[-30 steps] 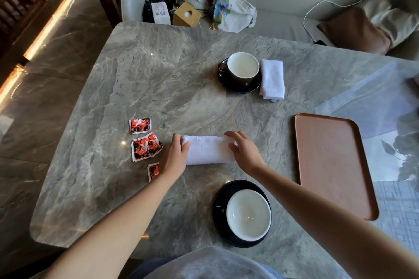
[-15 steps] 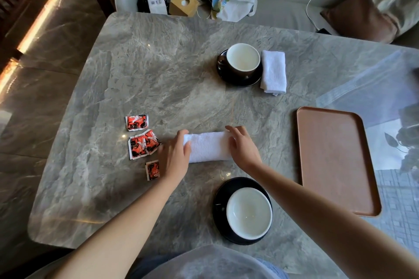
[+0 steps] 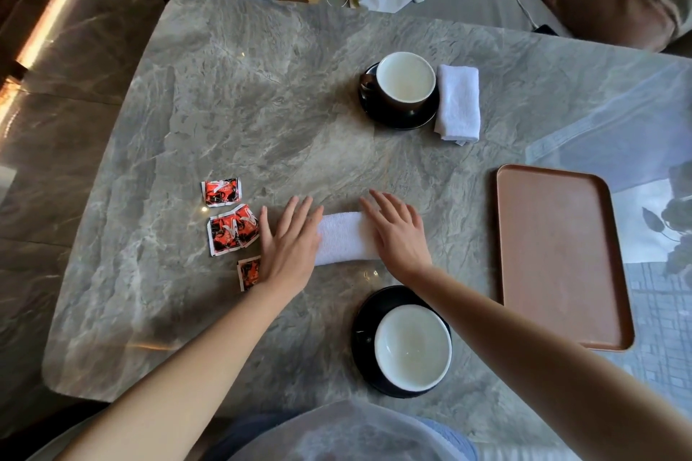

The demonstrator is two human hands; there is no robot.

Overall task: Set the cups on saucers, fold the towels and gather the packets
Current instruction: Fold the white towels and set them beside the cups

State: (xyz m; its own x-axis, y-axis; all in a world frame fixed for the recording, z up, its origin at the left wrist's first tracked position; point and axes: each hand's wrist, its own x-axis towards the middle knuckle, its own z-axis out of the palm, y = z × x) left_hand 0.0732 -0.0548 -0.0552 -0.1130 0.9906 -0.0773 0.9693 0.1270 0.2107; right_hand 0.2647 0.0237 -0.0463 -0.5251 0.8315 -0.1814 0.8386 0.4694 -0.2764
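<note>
Both arms reach forward over the table, and both hands lie flat with palms down. The left hand presses on the left end of a folded white towel. The right hand presses on its right end. The fingers on each hand are straight and a little apart, pointing away from the person. The towel lies sideways between the hands, near the middle of the table.

Red packets lie just left of the left hand, and the closest one is partly hidden by that hand. Past them there is bare table up to the round left edge.

The near cup sits on its saucer, close beside the right forearm. The far cup sits on the far saucer, with a second towel folded just beside it. Between the hands and the far cup the table is bare. A brown tray lies well off to the right.
</note>
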